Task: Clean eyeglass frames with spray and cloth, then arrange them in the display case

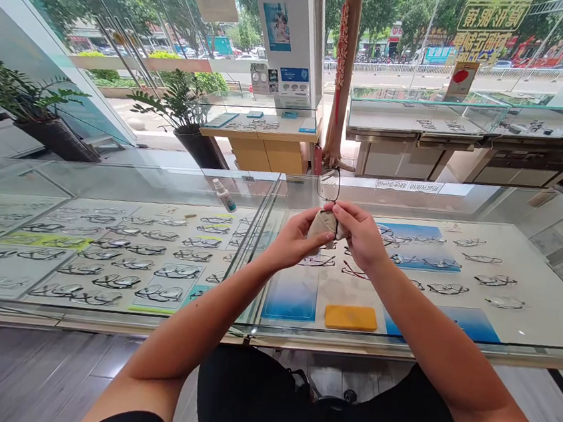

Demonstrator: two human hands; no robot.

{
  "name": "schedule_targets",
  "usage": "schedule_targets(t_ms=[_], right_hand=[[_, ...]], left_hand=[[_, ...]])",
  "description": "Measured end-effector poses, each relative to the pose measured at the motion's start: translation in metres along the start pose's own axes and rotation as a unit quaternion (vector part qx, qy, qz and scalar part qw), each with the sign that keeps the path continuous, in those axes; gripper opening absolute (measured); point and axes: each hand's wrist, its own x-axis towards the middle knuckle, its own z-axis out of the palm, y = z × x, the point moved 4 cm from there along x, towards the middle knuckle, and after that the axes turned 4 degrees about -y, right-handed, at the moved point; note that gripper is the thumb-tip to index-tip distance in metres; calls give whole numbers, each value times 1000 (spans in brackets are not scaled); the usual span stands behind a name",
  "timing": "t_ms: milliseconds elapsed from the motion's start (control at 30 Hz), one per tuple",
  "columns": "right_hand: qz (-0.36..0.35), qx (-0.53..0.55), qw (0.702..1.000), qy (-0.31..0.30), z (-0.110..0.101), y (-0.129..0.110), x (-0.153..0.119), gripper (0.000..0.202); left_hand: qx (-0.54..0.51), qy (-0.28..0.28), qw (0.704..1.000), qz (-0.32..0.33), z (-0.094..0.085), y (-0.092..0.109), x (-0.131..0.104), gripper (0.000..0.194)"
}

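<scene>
Above the glass counter, my two hands meet around a pair of eyeglasses [329,184] with a thin dark frame. One lens stands up past my fingertips; the other is covered by a light grey-beige cloth [321,223]. My left hand [299,238] is closed on the cloth, its thumb laid across the front. My right hand [359,235] pinches the glasses near the middle of the frame, also touching the cloth. How the fingers sit behind the cloth is hidden.
Rows of eyeglasses [159,293] lie inside the glass display counter [550,279]. A spray bottle [224,195] stands on the left side of the counter. A yellow-orange case [351,317] is near the front edge. Beyond are a wooden post [343,76] and potted plants [189,127].
</scene>
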Motion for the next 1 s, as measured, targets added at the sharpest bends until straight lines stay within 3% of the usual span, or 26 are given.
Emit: schedule_targets(t_ms=[300, 567, 733, 900, 1000], right_hand=[[30, 26, 999, -22, 6, 14, -4, 49], [-20, -12, 999, -25, 11, 8, -6, 39], [-31, -26, 999, -13, 8, 1, -5, 32], [-11, -3, 1000, 6, 1, 0, -2, 29], [-3, 14, 1000, 24, -7, 0, 3, 32]], left_hand=[[24, 61, 998, -1, 0, -7, -2, 58], [56, 150, 987, 9, 0, 2, -5, 66], [59, 131, 990, 6, -1, 5, -2, 68], [23, 29, 999, -36, -3, 3, 4, 65], [5, 41, 998, -41, -11, -2, 7, 63]])
